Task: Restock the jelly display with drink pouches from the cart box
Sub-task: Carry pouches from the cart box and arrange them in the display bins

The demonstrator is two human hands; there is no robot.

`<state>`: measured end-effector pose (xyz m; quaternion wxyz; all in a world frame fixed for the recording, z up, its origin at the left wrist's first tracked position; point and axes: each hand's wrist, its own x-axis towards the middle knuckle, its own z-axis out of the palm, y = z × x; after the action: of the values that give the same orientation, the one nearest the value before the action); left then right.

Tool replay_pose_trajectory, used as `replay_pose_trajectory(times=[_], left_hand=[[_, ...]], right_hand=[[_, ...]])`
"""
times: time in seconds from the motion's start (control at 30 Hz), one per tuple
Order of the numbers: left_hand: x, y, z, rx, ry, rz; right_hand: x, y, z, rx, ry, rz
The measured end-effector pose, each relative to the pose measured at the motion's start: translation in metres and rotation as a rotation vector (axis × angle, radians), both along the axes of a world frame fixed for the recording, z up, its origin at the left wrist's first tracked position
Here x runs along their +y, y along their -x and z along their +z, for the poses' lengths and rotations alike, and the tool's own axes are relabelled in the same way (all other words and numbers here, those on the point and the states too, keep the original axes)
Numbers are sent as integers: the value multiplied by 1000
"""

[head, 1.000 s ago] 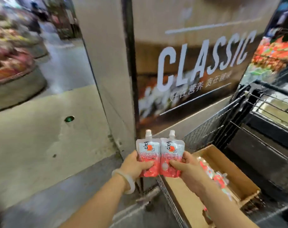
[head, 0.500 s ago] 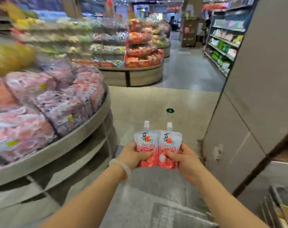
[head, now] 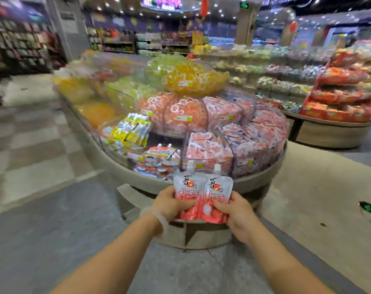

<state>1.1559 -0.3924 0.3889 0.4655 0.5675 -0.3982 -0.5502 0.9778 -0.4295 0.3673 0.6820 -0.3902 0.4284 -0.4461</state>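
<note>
Two white and red drink pouches with white spouts stand upright side by side in front of me. My left hand (head: 169, 203) grips the left pouch (head: 187, 190) and my right hand (head: 236, 211) grips the right pouch (head: 217, 193), thumbs across their fronts. Just beyond them is the round tiered jelly display (head: 250, 183), its clear bins packed with orange, yellow and pink jelly cups. A front bin (head: 157, 160) holds similar spouted pouches. The cart and its box are out of view.
A second round display (head: 328, 132) with red packs stands at the right. Shelving lines the far left and back. Open floor (head: 42, 198) lies to the left; a green floor marker (head: 369, 207) sits on the right.
My view has swung left from the pillar and cart to face the jelly display. Both hands still hold the two pouches the same way, now close to the display's front rim.
</note>
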Motion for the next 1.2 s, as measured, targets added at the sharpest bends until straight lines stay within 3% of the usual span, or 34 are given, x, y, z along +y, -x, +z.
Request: replay_pose_trajectory(times=[0.2, 0.7, 0.93, 1.2], left_hand=[[-11, -117, -10, 86, 10, 228], [-116, -379, 2, 70, 27, 642], [-165, -485, -19, 69, -24, 680], [-275, -645, -28, 62, -50, 536]], right_hand=[[-49, -134, -4, 59, 60, 232], [-210, -440, 0, 22, 107, 621], [-260, -545, -18, 77, 74, 629], [-345, -680, -17, 62, 110, 518]])
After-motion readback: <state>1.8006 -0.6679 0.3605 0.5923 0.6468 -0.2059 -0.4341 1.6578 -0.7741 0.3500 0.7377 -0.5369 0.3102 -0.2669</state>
